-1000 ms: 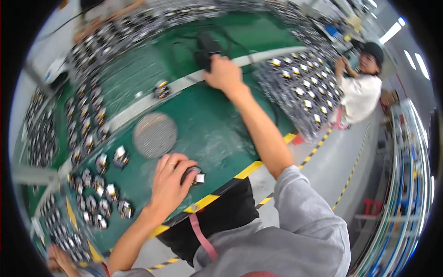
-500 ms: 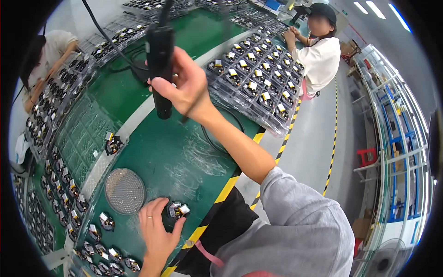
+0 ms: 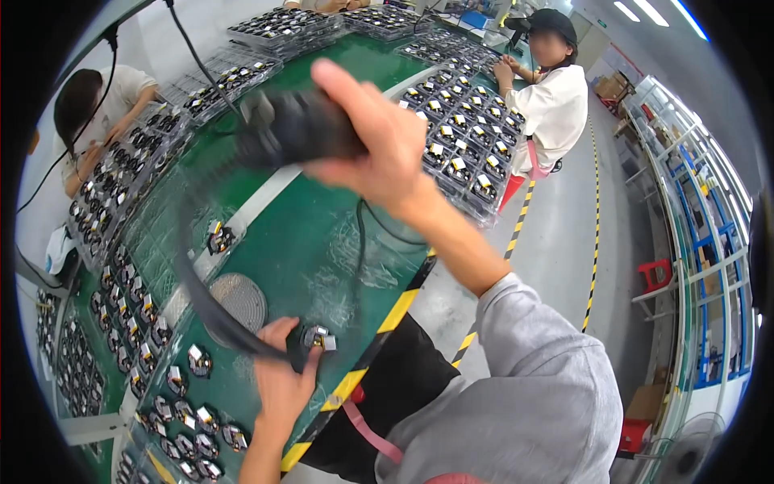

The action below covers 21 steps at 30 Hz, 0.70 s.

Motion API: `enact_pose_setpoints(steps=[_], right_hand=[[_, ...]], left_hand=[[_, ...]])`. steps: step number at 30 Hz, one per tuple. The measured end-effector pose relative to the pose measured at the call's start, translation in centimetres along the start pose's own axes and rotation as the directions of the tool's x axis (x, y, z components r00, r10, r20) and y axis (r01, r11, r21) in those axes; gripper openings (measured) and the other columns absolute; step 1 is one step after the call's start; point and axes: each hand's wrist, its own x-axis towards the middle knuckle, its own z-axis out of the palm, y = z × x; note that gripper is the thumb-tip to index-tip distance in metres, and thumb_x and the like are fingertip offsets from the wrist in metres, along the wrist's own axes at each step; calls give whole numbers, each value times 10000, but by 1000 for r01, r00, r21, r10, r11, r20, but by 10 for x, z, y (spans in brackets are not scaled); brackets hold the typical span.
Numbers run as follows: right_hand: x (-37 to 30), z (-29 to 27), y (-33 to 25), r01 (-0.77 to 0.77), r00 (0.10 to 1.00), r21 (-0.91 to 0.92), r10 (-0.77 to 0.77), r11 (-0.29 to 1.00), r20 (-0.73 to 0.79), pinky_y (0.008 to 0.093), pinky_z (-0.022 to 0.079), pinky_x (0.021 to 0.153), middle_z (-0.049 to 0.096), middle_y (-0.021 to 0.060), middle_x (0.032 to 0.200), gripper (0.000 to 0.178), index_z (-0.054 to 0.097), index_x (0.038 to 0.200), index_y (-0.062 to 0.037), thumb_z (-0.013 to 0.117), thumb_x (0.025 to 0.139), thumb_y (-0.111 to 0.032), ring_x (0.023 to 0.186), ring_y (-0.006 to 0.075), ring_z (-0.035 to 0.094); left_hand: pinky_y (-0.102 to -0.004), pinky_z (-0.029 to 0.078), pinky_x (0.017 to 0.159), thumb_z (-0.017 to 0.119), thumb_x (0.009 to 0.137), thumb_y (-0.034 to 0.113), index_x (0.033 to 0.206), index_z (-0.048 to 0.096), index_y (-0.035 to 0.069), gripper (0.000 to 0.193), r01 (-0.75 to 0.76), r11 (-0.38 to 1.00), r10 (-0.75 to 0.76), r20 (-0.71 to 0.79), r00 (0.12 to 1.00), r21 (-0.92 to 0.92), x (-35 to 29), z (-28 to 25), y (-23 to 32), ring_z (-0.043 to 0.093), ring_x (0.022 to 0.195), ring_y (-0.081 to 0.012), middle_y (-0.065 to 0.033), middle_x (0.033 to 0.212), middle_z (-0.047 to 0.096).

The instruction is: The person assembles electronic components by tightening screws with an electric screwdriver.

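Observation:
Raised over the bench, my right hand is wrapped round a black corded hand tool, blurred by motion, its exact kind unclear. The tool lies nearly level, and its thick black cord curves down across the front of my left hand. Low on the green bench, my left hand has thumb and forefinger either side of a small round black electronic module with a white and yellow block on it. Beside that hand lies a grey dotted round disc, partly covered by the cord.
Several similar modules lie loose at lower left. Clear trays of modules stand farther right and along the left. Two co-workers sit at the bench. Yellow-black tape marks the near edge; a shelving rack stands right.
The tool has swung from upright to nearly level in my right hand, its cord now looping down leftward. My left hand stays at the module. The whole view has shifted slightly.

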Motion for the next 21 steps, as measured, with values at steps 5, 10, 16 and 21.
enact_pose_setpoints(steps=[5,10,16,21], right_hand=[[19,-85,-29,-670,592,-132,633,730,498,294,476,605,683,33,822,479,624,1289,-32,773,957,-342,649,103,586],[-39,-185,-69,-973,-225,-189,710,-131,667,286,540,667,671,60,917,352,587,1166,-27,627,1060,-360,752,123,648],[-108,-221,-136,-946,111,-241,914,218,390,271,487,726,617,14,980,404,525,1259,-32,720,906,-15,824,105,599],[-76,-185,-91,-591,719,52,496,805,486,393,498,887,667,52,1012,521,573,1282,-50,826,827,-23,922,213,633]], left_hand=[[-474,437,1050,774,848,107,1266,587,2,469,-52,999,52,-45,998,7,-1,-1,-1,573,1184,-403,-199,1258,624],[-467,445,1042,779,839,96,1264,587,3,476,-85,996,86,-51,995,20,-2,-2,-6,569,1194,-393,-189,1270,621],[-491,433,1060,780,840,81,1277,576,9,487,-93,995,88,-90,992,-47,-1,-5,-3,553,1215,-386,-176,1293,613],[-487,435,1080,778,824,50,1297,579,26,514,-200,979,193,-147,970,-39,33,-29,34,547,1253,-391,-178,1324,610]])
